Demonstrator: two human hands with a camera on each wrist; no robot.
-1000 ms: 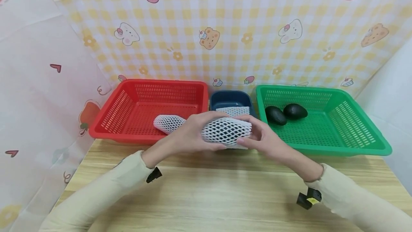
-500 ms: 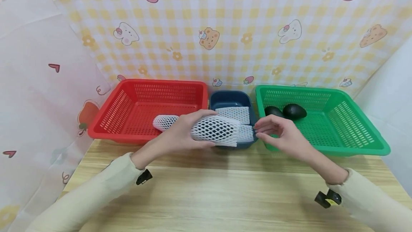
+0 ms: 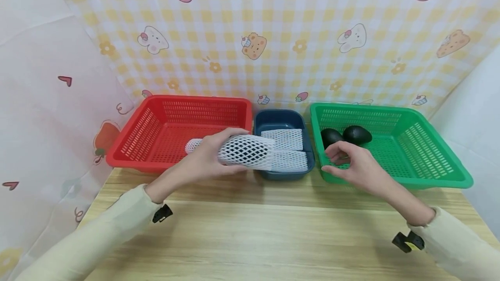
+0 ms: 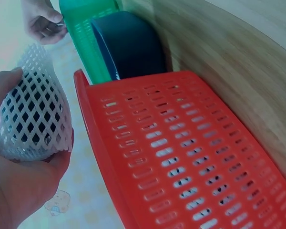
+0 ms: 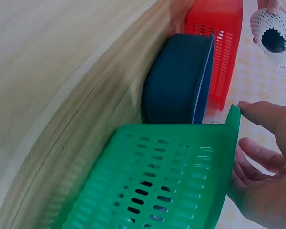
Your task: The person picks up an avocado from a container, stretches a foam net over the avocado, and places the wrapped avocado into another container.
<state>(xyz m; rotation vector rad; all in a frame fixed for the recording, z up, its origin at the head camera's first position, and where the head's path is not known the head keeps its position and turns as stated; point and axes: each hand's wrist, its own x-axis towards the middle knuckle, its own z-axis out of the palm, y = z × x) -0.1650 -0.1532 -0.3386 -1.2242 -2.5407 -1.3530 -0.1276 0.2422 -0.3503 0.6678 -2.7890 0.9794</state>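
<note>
My left hand [image 3: 207,158] grips an avocado in a white foam net sleeve [image 3: 247,151], above the gap between the red basket [image 3: 218,132] and the blue bin [image 3: 278,116]. Dark fruit shows through the mesh and, in the right wrist view, at the sleeve's open end [image 5: 274,41]. My right hand [image 3: 363,168] hovers over the near left edge of the green basket [image 3: 406,155], fingers loosely bent around nothing. Two dark avocados [image 3: 357,135] lie in that basket, one partly behind the right hand. A netted avocado [image 3: 192,145] in the red basket is mostly hidden by my left hand.
Flat foam net sleeves [image 3: 287,139] lie in the blue bin, in two groups front and back. All three containers stand in a row on a wooden table [image 3: 250,237], against a checked cloth [image 3: 297,68] at the back.
The right hand has let go of the netted avocado and moved right to the green basket. My left hand has carried the netted avocado left, uncovering the sleeves in the blue bin.
</note>
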